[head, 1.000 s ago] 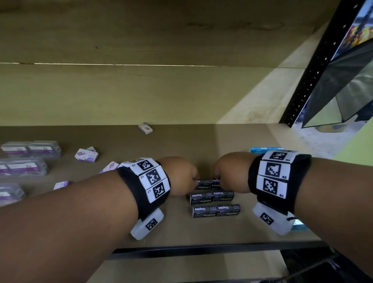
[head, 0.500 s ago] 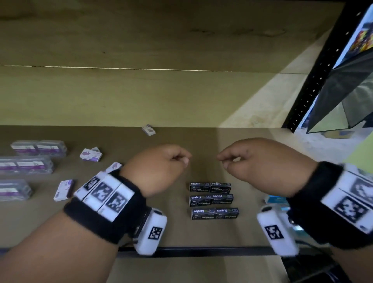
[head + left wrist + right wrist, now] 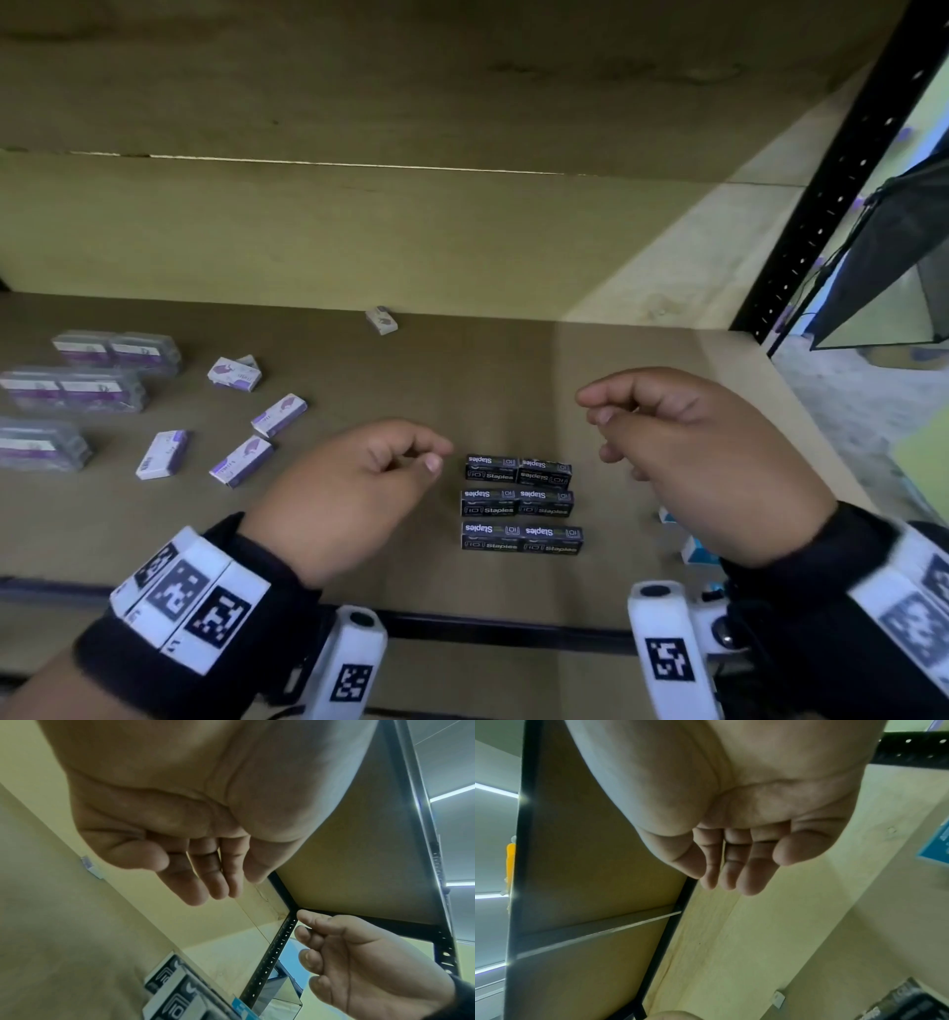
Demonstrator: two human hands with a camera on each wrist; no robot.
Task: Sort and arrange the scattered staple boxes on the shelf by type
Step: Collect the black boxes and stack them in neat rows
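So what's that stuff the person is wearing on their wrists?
Each wrist has a black fabric band: the left wristband and the right wristband. White square tiles with black pixel-like marker patterns sit on top. Under each wrist hangs a small white camera block bearing another such marker. The left hand and right hand are bare.

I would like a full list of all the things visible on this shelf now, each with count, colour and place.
black staple boxes: six, black, three neat rows of two, centre front
loose purple-white boxes: five, white and purple, scattered left of centre, one of them at the back wall
clear packs: three rows, clear with purple labels, far left
blue boxes: count unclear, blue-white, right front, partly hidden
shelf: one, brown
left hand: loosely curled, holding nothing
right hand: loosely curled, holding nothing
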